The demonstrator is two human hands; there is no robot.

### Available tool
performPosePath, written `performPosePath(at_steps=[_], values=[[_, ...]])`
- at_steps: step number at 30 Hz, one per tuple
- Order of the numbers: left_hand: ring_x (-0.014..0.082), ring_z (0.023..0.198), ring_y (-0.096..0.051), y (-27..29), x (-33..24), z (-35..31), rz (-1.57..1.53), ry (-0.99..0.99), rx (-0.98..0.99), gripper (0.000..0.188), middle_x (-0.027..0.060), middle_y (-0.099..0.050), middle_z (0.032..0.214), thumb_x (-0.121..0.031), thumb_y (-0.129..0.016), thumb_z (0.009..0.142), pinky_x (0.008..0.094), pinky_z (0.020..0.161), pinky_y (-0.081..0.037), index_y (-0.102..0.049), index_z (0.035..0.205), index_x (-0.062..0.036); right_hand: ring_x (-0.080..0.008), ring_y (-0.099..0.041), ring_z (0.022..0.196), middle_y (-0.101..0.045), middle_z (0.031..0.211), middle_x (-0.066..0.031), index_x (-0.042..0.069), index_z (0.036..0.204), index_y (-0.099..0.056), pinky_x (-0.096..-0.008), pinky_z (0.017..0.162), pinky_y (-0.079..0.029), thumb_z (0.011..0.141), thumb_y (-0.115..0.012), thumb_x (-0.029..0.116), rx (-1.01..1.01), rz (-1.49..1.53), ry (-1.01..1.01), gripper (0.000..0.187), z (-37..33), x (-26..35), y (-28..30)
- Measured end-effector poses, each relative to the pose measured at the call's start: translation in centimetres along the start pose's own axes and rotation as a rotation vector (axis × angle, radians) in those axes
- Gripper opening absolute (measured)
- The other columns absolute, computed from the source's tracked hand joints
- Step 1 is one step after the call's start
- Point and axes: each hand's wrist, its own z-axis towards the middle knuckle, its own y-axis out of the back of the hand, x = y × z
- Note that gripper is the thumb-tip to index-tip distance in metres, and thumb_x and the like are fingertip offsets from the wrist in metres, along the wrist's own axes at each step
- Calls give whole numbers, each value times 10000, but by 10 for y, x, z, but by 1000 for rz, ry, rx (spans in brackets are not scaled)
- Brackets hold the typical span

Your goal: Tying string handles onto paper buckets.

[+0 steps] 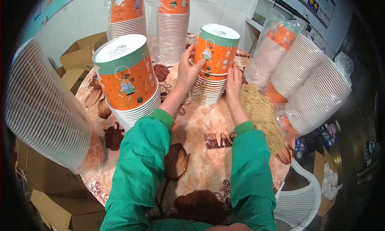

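A stack of upside-down paper buckets stands at the far middle of the table, the top paper bucket [216, 58] orange and green with cartoon figures and a white base. My left hand [189, 72] grips its left side, thumb across the front. On the other side, my right hand [234, 83] presses its fingers against the lower right edge, so the bucket sits between both hands. Thin tan strands show against the white rims below it. A bundle of tan cord [261, 116] lies beside my right wrist. Left of my left forearm is another upside-down bucket stack [127, 82].
Plastic-wrapped bucket stacks stand at the back [172, 34], leaning at the right [315, 96] and at the left [48, 106]. A floral cloth covers the round table [196, 166]. Cardboard boxes [60, 191] sit at the left, a white plastic chair [298, 199] at the lower right.
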Motion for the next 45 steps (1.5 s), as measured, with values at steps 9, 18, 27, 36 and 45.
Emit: performPosePath(at_steps=[9,18,27,36,45], values=[[260,1317,-537,-4,9,-7,28,2,-20,763,213,-485,1486,-120,-752,883,359,1089,-463,-366,1507,90,-356,-419,1377,-462,1465,-213,2,1485,-466,-464,1155,-321,1077,-464,430,-20,-17,40,591,-8,-6,4],[273,1343,-519,2,12,-9,38,-1,-16,767,226,-462,1506,-131,-755,892,373,1119,-443,-355,1509,87,-287,-421,1389,-463,1462,-175,-22,1481,-474,-392,1166,-306,1081,-481,397,-19,-34,2,579,-12,-3,0],[276,1346,-514,1,17,-8,41,-16,-27,765,222,-476,1490,-161,-752,895,375,1129,-426,-360,1504,87,-375,-453,1350,-467,1461,-239,-25,1470,-472,-452,1133,-357,1067,-496,414,-51,13,-2,596,-12,-1,-3],[274,1356,-502,1,18,-10,99,-7,-46,756,216,-483,1481,-167,-757,885,372,1132,-416,-387,1496,79,-370,-456,1356,-463,1465,-239,-32,1483,-455,-448,1136,-353,1067,-473,446,-36,-8,14,634,-12,-6,-3],[269,1374,-484,2,20,-13,82,12,-35,765,205,-464,1496,-186,-764,890,371,1148,-402,-383,1508,56,-370,-465,1346,-460,1459,-251,-34,1483,-452,-448,1133,-355,1073,-460,434,-27,51,9,622,-13,-3,-5]])
